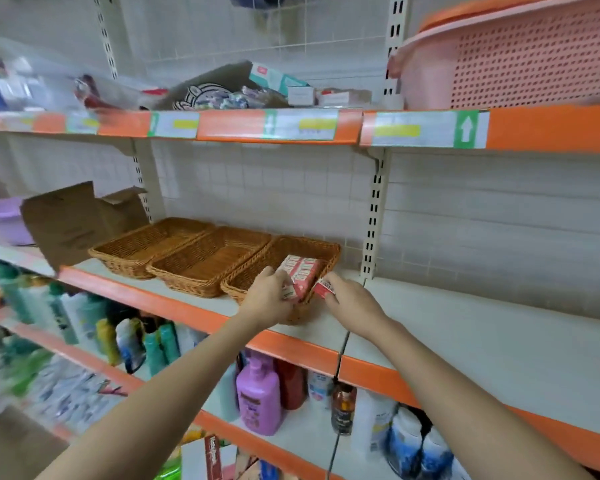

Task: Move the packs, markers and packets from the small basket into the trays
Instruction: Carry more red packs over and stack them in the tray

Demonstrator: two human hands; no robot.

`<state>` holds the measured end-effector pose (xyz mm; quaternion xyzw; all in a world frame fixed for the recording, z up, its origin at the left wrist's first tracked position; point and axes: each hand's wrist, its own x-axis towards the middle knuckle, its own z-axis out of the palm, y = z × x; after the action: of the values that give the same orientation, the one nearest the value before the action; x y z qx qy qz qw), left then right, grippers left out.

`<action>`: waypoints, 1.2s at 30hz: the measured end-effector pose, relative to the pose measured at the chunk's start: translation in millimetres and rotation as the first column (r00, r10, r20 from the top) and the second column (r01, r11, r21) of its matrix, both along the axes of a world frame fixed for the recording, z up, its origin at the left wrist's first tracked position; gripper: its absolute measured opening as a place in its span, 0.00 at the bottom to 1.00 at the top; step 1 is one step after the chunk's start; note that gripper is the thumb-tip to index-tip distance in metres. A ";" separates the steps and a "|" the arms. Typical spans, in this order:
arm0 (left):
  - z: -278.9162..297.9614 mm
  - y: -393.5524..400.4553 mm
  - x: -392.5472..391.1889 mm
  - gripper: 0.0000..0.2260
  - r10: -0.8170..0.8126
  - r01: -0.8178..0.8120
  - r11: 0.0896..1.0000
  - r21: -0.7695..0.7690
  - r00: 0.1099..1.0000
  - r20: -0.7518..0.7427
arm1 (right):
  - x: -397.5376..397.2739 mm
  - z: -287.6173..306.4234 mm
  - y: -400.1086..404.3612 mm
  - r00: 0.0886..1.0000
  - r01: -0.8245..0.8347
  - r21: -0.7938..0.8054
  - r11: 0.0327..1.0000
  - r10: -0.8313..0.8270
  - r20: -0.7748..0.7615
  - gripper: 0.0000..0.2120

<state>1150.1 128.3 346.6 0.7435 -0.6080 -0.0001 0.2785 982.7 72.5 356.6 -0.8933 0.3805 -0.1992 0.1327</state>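
My left hand [269, 294] grips a red-and-white pack [300, 277] inside the rightmost wicker tray [257, 271], near the shelf's [465, 323] front edge. My right hand [349, 301] pinches a smaller red pack [324, 287] just beside the tray's rim.

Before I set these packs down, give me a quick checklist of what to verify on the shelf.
1. Left hand holds the stack of red-and-white packs: ok, fingers curl round it.
2. Right hand holds a single small pack: ok, pinched at the fingertips.
3. Stack is over the right tray: ok, it sits at that tray's front right corner.
4. Room in the right tray: ok, the bottom behind the stack shows bare.
5. Middle tray and left tray free: ok, both show nothing inside.
6. Small basket with the remaining items: cannot tell, it is out of view.
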 end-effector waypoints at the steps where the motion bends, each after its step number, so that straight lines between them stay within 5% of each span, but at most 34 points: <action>1: 0.2 -0.3 8.7 0.17 0.013 -0.013 1.000 0.004 1.000 -0.005 | 8.7 1.1 -3.9 1.000 -0.003 -0.013 1.000 0.003 0.003 0.12; 16: 2.6 -58.2 83.3 0.14 -0.046 0.023 0.982 0.187 0.992 0.118 | 99.2 -10.3 -80.0 0.992 -0.067 0.010 0.998 0.068 -0.108 0.15; 27: -11.8 -115.9 114.9 0.10 -0.360 0.281 0.885 0.373 0.918 0.164 | 117.8 -27.2 -93.5 0.975 0.044 0.062 0.997 -0.030 -0.219 0.10; 32: -21.8 -122.5 126.9 0.11 -0.469 0.402 0.856 0.325 0.869 0.160 | 125.0 -27.1 -87.3 0.904 0.128 -0.042 0.991 -0.134 -0.406 0.18; 36: -28.8 -123.5 131.4 0.10 -0.502 0.451 0.848 0.279 0.852 0.148 | 129.3 -27.1 -78.2 0.909 0.163 -0.061 0.985 -0.174 -0.380 0.16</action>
<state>1281.4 4.8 317.8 0.5911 -0.7964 -0.0608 0.1126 1112.0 -5.6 329.4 -0.8806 0.4718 -0.0365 0.0258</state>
